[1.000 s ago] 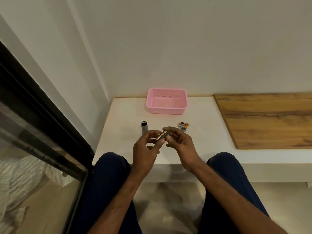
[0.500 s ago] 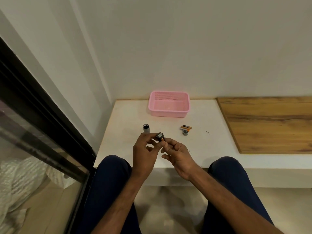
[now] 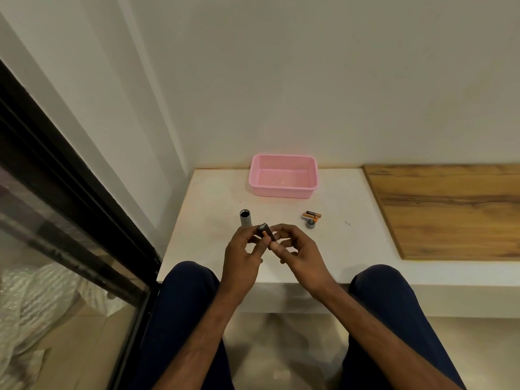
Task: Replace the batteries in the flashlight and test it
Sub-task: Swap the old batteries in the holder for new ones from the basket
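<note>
**Nothing I can read**

The orange-and-black batteries (image 3: pixel 311 215) lie at two o'clock from the dark cartridge (image 3: pixel 266 231) I pinch. A faint pale mark sits on their black end, too small for me to read. On the cartridge itself I make out no print.

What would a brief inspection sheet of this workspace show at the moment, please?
Surface: white ledge, few dark specks.
Job's things: grey flashlight tube upright, open end up; orange-and-black batteries beside a round grey cap; small dark cylindrical part in the hands.
Clutter: pink plastic mesh basket by the wall, apparently empty.
Hands: left hand and right hand both pinch the dark part.
Cables: nothing seen.
Surroundings: wooden board right; black-framed glass door left.
</note>
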